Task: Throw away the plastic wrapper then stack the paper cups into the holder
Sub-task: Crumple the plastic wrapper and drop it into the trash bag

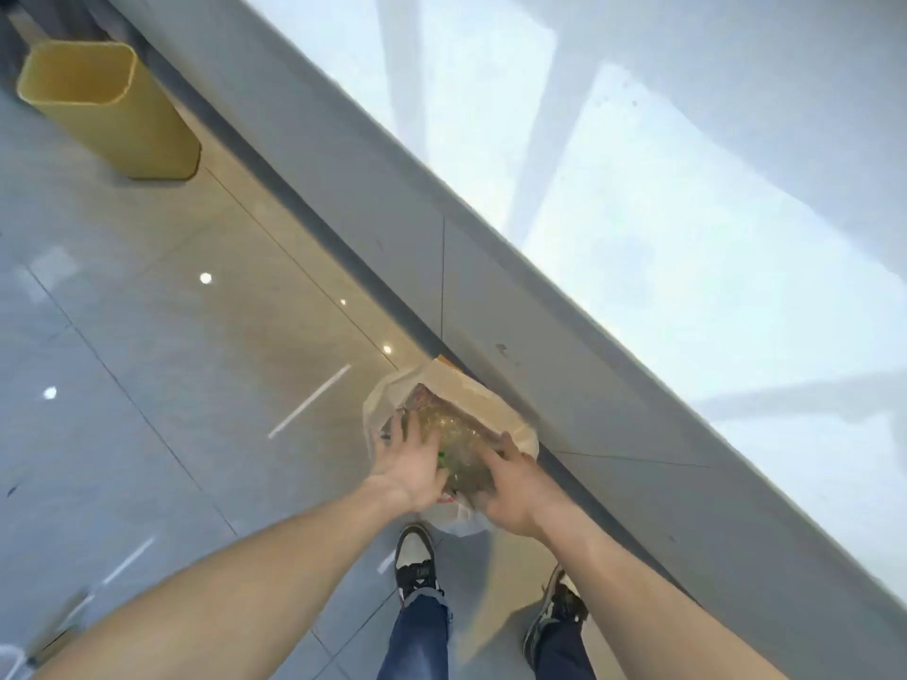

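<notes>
My shoes [414, 561] stand on the glossy tile floor [147, 336], just short of the bin [451, 434]. Both hands reach down into its bag-lined mouth — my left hand [410, 463] with fingers spread, my right hand [510, 488] flat beside it — pressing the crumpled plastic wrapper [456, 434] down, I judge so it stays in. Neither hand grips anything. The bin sits tight against the grey base of a frosted glass wall [687, 238]. Farther off stands a yellow container [108, 110] — cups and holder aren't in sight.
</notes>
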